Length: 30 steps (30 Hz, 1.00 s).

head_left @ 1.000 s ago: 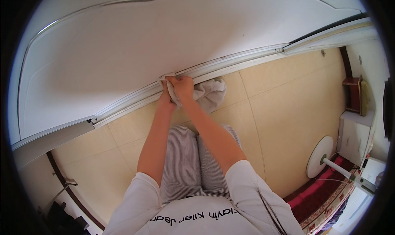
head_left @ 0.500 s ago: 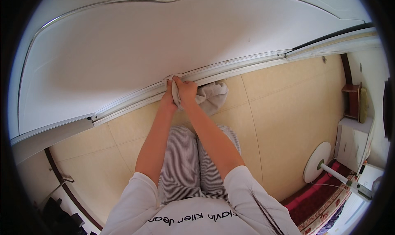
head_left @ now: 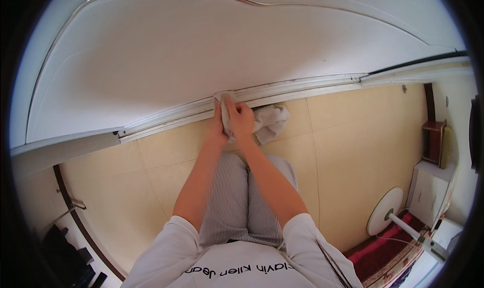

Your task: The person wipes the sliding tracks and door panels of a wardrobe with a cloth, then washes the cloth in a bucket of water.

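Cloth (head_left: 272, 120), pale grey and bunched up, is right there at the fingers, so no gap at all. Going left to right from where I'm standing: a white rail (head_left: 166, 120) slants out past the left fingertips, then comes the left hand (head_left: 217, 126), fingers close together along the cloth's left edge. Can't tell if they're really pinching it, the folds hide that. Between the two hands there's a narrow strip of cloth, long side pointing away from the person, its far end just beyond the fingertips and lying over the rail. Right hand (head_left: 242, 119) next, one digit stretched out onto that strip, the others curled in, holding it. Just right of those knuckles the loose bulk flops onto the tan floor (head_left: 353, 136), so the right hand's nearer to most of it. Looks like one piece, but the wrist covers the join.
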Motion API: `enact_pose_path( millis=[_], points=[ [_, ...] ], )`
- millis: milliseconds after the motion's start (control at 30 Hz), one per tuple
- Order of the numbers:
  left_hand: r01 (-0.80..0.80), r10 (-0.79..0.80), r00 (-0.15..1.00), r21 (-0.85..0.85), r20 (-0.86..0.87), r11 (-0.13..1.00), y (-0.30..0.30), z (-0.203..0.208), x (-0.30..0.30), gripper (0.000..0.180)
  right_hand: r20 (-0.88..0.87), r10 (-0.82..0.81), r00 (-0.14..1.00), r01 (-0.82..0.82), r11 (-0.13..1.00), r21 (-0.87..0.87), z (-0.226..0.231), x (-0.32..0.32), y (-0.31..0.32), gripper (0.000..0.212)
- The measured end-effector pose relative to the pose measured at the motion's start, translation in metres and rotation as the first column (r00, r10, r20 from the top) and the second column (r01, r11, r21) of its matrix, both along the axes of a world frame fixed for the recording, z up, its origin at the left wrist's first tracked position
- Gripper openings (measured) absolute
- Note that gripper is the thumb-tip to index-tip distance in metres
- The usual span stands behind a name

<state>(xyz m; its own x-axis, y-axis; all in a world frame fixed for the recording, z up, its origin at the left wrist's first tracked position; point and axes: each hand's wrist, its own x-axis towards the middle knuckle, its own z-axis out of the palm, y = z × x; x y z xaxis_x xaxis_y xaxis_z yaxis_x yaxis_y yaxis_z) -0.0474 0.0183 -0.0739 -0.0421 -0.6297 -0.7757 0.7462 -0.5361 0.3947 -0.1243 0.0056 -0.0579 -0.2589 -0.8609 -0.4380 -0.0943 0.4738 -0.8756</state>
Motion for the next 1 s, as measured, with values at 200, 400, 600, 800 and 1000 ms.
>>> enact_pose_path(
  millis=[200, 400, 600, 800, 1000],
  points=[
    [-0.174, 0.177, 0.984, -0.185, 0.003, 0.967, 0.030, 0.021, 0.023, 0.057, -0.432, 0.073, 0.899, -0.321, 0.782, -0.534, -0.001, 0.015, 0.044, 0.043],
    [-0.024, 0.056, 0.932, -0.095, 0.358, 0.995, 0.038, 0.042, 0.064, 0.046, -0.549, 0.397, 0.736, -0.552, 0.820, -0.148, -0.007, 0.035, 0.011, 0.036],
    [0.087, -0.095, 0.659, 0.050, 0.746, 0.995, 0.005, 0.017, 0.082, 0.045, -0.554, -0.011, 0.833, -0.087, 0.985, -0.150, -0.020, -0.021, -0.033, 0.043],
    [0.112, -0.092, 0.662, 0.024, 0.743, 0.993, 0.001, -0.013, 0.084, 0.041, -0.485, -0.158, 0.860, 0.047, 0.971, -0.233, -0.026, -0.104, -0.055, 0.047],
    [0.033, -0.028, 0.692, 0.008, 0.722, 0.999, -0.002, -0.014, 0.081, 0.040, -0.463, 0.040, 0.886, -0.078, 0.995, -0.064, -0.024, 0.008, -0.029, 0.049]
  ],
)
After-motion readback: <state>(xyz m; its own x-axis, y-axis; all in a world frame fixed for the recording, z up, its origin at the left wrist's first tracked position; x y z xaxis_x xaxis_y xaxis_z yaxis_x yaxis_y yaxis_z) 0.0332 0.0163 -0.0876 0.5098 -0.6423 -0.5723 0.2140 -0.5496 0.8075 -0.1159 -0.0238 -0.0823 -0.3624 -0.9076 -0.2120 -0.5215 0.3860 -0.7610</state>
